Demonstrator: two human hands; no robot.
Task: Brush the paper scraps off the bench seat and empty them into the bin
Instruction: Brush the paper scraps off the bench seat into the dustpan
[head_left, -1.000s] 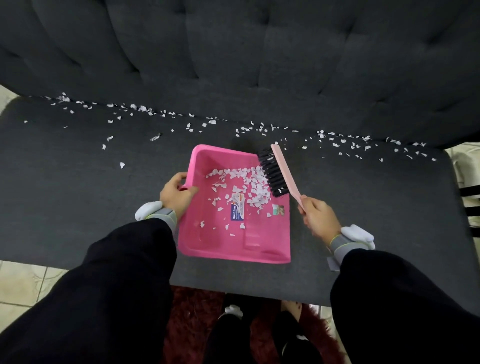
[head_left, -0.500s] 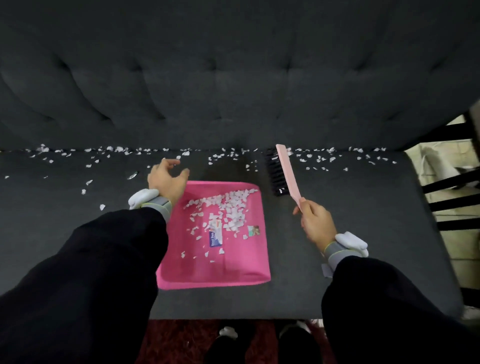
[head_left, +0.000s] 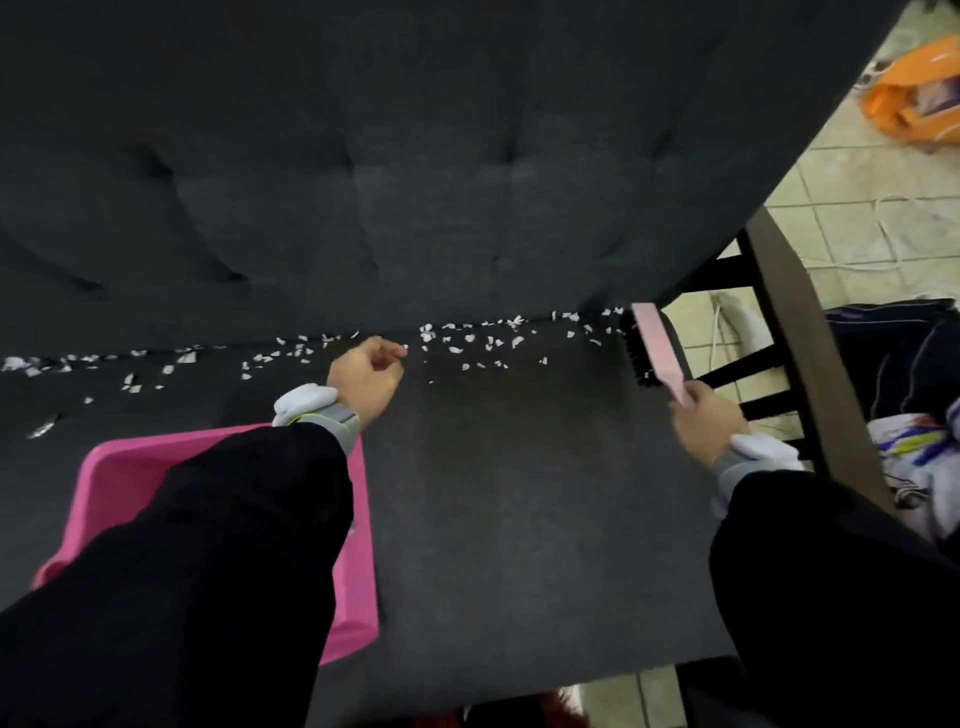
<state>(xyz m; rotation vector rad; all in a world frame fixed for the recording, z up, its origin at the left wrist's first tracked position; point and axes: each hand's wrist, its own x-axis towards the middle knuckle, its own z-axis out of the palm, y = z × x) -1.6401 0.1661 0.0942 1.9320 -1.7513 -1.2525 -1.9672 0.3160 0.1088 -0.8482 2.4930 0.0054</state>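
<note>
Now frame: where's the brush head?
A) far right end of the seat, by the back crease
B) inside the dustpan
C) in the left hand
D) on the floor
A: the brush, gripped by the right hand, has its bristles at the right end of the bench seat beside the scraps, well apart from the pink dustpan.

Dustpan (head_left: 124, 473): your left sleeve (head_left: 208, 545) hides most of it; you cannot see its contents.
Brush (head_left: 660, 348): handle end lost inside your right grip (head_left: 709, 426).
Orange object (head_left: 914, 93): blurred, cut by the frame's right edge, upper right.
</note>
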